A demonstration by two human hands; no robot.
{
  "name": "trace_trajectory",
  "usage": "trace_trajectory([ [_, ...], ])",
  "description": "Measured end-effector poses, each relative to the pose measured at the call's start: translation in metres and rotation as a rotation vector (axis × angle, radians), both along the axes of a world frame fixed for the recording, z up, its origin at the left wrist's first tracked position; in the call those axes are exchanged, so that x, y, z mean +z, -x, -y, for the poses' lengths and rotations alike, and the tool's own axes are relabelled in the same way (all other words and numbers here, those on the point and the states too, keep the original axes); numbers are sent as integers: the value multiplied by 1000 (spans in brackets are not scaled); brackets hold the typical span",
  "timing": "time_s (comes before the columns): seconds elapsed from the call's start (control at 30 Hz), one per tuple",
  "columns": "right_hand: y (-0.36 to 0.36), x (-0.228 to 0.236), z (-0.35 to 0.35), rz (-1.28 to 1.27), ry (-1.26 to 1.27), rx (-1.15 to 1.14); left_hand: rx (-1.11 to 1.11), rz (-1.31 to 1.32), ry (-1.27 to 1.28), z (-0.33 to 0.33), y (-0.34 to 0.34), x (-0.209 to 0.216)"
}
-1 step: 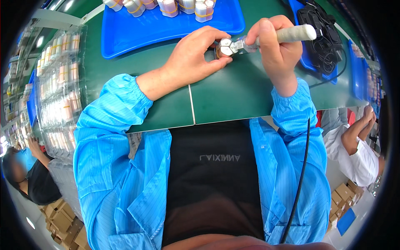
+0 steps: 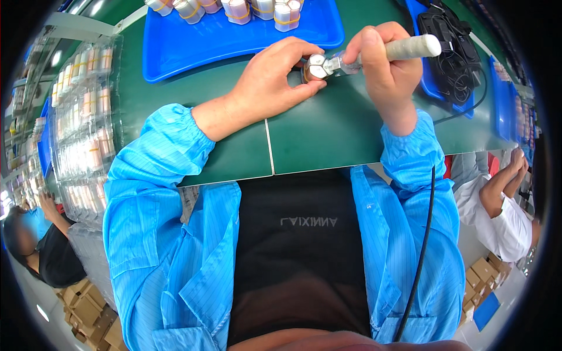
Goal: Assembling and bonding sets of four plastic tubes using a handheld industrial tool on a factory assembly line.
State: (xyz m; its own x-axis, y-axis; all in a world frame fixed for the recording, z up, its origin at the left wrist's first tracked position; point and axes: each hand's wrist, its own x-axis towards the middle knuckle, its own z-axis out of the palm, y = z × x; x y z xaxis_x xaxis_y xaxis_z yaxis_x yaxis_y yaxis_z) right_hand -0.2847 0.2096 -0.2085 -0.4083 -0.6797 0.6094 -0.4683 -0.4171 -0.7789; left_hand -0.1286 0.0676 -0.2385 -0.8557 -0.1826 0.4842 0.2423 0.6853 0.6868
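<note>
A factory assembly workshop is indicated: a green-topped workbench [image 2: 328,131] is laid with a blue tray [image 2: 205,50] in which banded bundles of cylinders [image 2: 237,11] are grouped, and more such pieces are lined up in clear plastic holders [image 2: 115,88] at the left. Brown cartons [image 2: 85,304] are piled low down, and co-workers [image 2: 503,219] are seen on both sides.

tool handle [image 2: 414,47]: off-white | tray [image 2: 205,44]: blue | tabletop [image 2: 328,131]: green | jacket [image 2: 137,240]: light blue, pinstriped
</note>
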Motion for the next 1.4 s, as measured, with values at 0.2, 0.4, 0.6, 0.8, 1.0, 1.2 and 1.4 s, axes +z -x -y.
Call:
trace_trajectory([
  [0.2,-1,5,-4,-30,-54,-46,-8,-24,36,-1,-1,-2],
  [0.4,12,22,-2,235,134,-156,-53,-58,-14,-1,-3,0],
  [0.6,10,13,-4,136,93,-110,73,111,46,-3,-6,0],
  [0.8,3,12,-7,10,27,-55,39,-16,39,-5,-2,-2],
  [1.0,3,4,-1,9,2,15,39,26,58,-4,-2,1],
  [1.2,1,1,0,-39,-26,32,25,47,40,-4,-3,2],
  [1.4,0,11,-3,106,-9,-89,5,14,37,-5,-3,-2],
])
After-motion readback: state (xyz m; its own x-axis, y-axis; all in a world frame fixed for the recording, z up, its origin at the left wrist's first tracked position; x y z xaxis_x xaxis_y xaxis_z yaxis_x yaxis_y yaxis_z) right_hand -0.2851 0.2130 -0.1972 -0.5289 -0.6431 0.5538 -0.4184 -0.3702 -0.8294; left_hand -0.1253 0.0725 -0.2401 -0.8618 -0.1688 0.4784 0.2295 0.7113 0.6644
